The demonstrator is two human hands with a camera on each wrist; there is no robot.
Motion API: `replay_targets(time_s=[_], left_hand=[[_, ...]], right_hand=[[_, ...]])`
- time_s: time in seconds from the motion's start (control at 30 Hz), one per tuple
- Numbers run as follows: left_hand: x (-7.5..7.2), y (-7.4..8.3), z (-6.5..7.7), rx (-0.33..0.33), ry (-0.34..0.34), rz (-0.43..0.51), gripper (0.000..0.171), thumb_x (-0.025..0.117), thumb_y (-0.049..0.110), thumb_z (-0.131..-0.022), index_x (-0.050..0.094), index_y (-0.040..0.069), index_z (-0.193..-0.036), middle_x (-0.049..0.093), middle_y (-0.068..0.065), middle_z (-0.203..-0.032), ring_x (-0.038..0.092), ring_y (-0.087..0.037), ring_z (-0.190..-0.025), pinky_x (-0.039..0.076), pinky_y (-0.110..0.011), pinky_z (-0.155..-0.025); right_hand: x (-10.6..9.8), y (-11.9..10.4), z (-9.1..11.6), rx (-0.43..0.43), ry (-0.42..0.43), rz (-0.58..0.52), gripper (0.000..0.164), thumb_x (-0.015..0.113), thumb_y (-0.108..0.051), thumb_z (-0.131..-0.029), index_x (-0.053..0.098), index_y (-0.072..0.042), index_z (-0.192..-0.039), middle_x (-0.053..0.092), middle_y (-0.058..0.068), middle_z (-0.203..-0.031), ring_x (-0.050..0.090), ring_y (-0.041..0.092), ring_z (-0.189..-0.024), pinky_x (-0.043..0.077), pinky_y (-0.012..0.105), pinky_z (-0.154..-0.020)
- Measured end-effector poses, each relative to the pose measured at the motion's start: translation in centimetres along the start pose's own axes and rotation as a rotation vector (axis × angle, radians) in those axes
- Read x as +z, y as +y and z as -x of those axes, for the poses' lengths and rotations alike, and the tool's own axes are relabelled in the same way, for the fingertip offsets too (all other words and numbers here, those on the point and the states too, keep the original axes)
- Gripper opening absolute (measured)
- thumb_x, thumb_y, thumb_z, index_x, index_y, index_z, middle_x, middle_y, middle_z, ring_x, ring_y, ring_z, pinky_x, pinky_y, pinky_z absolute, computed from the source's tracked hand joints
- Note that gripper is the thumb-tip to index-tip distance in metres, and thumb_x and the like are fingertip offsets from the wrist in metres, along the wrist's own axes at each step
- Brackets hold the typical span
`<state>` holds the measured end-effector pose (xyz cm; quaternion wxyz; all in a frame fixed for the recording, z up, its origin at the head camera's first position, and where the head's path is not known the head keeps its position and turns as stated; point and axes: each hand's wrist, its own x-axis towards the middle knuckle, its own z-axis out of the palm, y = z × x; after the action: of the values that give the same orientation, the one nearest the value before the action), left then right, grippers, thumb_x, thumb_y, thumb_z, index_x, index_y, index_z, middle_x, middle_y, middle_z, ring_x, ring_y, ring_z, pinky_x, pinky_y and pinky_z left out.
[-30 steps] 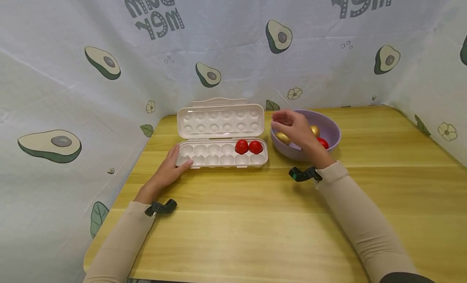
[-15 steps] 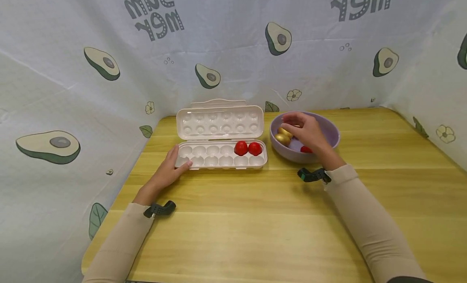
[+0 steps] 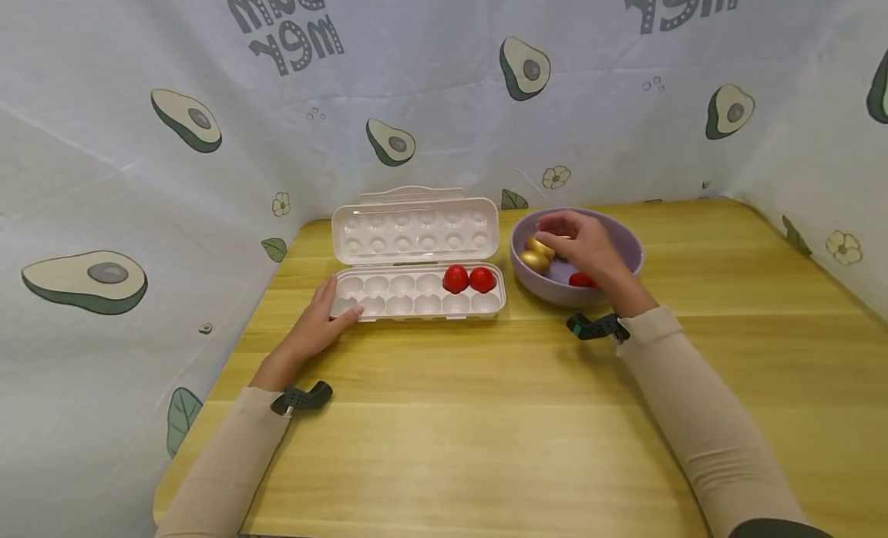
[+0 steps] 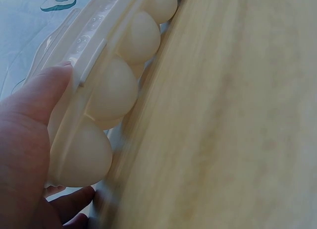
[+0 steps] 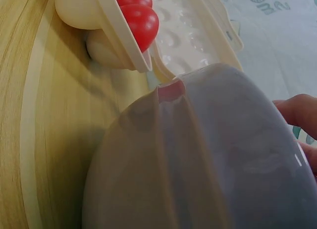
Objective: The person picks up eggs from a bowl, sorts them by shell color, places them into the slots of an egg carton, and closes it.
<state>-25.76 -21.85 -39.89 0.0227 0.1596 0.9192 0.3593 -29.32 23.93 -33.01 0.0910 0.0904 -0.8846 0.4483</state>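
A cream plastic egg carton (image 3: 400, 304) lies with its lid (image 3: 416, 241) raised. Two red eggs (image 3: 455, 279) fill neighbouring cups in its back row, at the right. My left hand (image 3: 317, 320) grips the carton's left end, thumb on the rim and fingers around the end. My right hand (image 3: 581, 243) hovers over a purple bowl (image 3: 630, 253), fingers bent above gold eggs (image 3: 535, 261). Nothing shows between its fingertips, seen past the bowl's rim in the right wrist view. A red egg (image 3: 581, 280) sits in the bowl, partly hidden under that hand.
Around the wooden table (image 3: 444, 430) hangs a white curtain (image 3: 458, 83) printed with avocados, close behind the carton lid and the bowl. The bowl stands just right of the carton.
My right hand has shifted right from the bowl's left rim to over its inside, and more of the gold eggs shows. The left hand stays at the carton.
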Motion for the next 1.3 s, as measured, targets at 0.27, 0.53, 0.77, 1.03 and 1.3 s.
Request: replay_targets(time_s=[0.27,0.53,0.77,1.03,1.3], left_hand=[[0.0,-0.3,0.2,-0.012,0.003,0.005,0.09,0.047,0.055,-0.086,-0.005,0.012,-0.145,-0.005,-0.005,-0.15,-0.003,-0.023,-0.136,0.006,-0.048,-0.108],[0.0,-0.2,0.0,-0.017,-0.002,0.011,0.089,0.046,0.057,-0.086,-0.005,0.013,-0.145,-0.006,-0.004,-0.151,-0.004,-0.021,-0.136,0.006,-0.047,-0.108],[0.3,-0.1,0.0,-0.011,0.0,0.012,0.091,0.046,0.058,-0.085,-0.004,0.011,-0.145,-0.005,-0.005,-0.151,-0.003,-0.021,-0.136,0.006,-0.047,-0.108],[0.0,0.2,0.0,-0.022,0.003,0.016,0.091,0.046,0.059,-0.085,-0.004,0.014,-0.145,-0.006,0.0,-0.15,-0.004,-0.02,-0.136,0.006,-0.048,-0.108],[0.0,0.1,0.1,-0.019,-0.002,0.011,0.09,0.046,0.058,-0.086,-0.005,0.013,-0.145,-0.006,-0.004,-0.151,-0.004,-0.021,-0.136,0.006,-0.048,-0.108]], right_hand=[[0.4,0.0,-0.1,0.035,-0.024,0.011,0.052,0.062,-0.049,-0.079,0.057,-0.014,-0.117,0.059,0.003,-0.114,0.054,0.017,-0.104,0.048,0.031,-0.079],[0.4,0.2,-0.2,0.034,-0.042,0.03,0.048,0.064,-0.043,-0.081,0.056,-0.013,-0.117,0.059,0.004,-0.112,0.054,0.018,-0.103,0.049,0.034,-0.078],[-0.2,0.2,0.1,0.004,-0.059,0.05,0.05,0.063,-0.043,-0.081,0.057,-0.01,-0.117,0.059,0.006,-0.112,0.055,0.02,-0.103,0.048,0.034,-0.081],[-2.2,0.1,0.3,-0.03,-0.13,0.135,0.045,0.063,-0.039,-0.083,0.059,-0.007,-0.114,0.06,0.009,-0.112,0.056,0.021,-0.102,0.044,0.04,-0.088],[-3.7,-0.1,0.9,0.012,-0.191,0.134,0.047,0.065,-0.04,-0.081,0.058,-0.008,-0.115,0.058,0.01,-0.115,0.052,0.023,-0.105,0.04,0.042,-0.091]])
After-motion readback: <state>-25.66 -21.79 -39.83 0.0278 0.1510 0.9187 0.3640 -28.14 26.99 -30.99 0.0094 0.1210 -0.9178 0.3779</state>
